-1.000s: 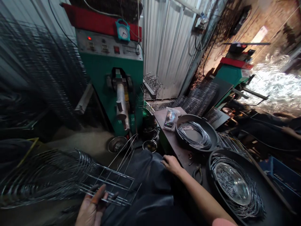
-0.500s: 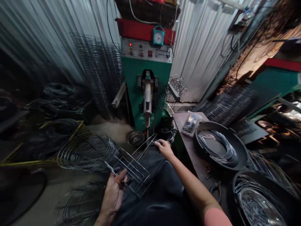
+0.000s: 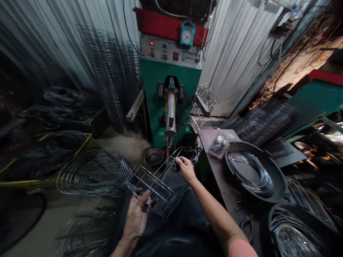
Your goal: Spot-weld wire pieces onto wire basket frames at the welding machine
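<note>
My left hand point(image 3: 136, 216) grips the near left edge of a small wire rack point(image 3: 157, 181), its fingers wrapped round the metal rods. The rack is tilted, above my dark-covered lap. At its far right end, my right hand point(image 3: 185, 169) is closed in a pinch on thin bent wires that stretch toward the rack. Whether those wires are joined to the rack I cannot tell. Just beyond the right hand stands a green spot welding machine point(image 3: 150, 76), its metal electrode arm point(image 3: 170, 110) pointing down near the wire ends.
A metal bowl point(image 3: 153, 157) sits below the electrode. On the left are stacked round wire frames point(image 3: 92, 175). On the right bench point(image 3: 214, 167) are black pans point(image 3: 280, 171) holding wire rings point(image 3: 249, 175), and pliers point(image 3: 248, 226). A teal clock point(image 3: 187, 35) hangs on the machine.
The rack and my left hand have shifted slightly right and up, and the rack's tilt has changed a little. My right hand keeps its pinch. The camera view has moved slightly.
</note>
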`<state>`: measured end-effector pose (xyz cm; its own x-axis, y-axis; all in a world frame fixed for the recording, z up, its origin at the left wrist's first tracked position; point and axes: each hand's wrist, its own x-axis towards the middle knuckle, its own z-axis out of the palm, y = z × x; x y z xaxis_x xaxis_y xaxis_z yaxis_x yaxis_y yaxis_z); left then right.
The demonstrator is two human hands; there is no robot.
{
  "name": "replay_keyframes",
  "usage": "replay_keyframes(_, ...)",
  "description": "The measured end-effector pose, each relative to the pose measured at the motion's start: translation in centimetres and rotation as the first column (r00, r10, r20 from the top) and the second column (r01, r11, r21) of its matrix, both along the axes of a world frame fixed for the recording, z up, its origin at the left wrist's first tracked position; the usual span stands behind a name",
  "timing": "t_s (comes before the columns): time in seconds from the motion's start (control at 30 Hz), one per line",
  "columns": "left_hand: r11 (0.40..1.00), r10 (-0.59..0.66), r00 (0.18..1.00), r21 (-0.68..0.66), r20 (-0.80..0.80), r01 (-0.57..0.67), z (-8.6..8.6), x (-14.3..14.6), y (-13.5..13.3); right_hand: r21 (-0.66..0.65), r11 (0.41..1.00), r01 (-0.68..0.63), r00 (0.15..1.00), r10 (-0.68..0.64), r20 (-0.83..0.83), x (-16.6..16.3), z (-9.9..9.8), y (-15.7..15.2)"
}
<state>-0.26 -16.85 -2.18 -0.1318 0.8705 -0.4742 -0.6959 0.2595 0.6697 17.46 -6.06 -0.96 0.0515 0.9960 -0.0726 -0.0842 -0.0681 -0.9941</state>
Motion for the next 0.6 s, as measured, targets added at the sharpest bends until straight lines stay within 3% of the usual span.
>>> replay_keyframes(0.4, 0.991, 0.064, 0.998, -0.115, 0.025, -0.061, 0.6, 0.0, 2.2, -0.027, 1.0, -0.015, 0.995, 0.013, -0.094, -0.5, 0.3, 2.2)
replay_keyframes(0.6, 0.992, 0.076, 0.997, -0.105, 0.029, -0.072, 0.8, -0.4, 2.9, -0.099, 0.993, -0.061, 0.986, 0.045, -0.16, -0.3, 0.2, 3.3)
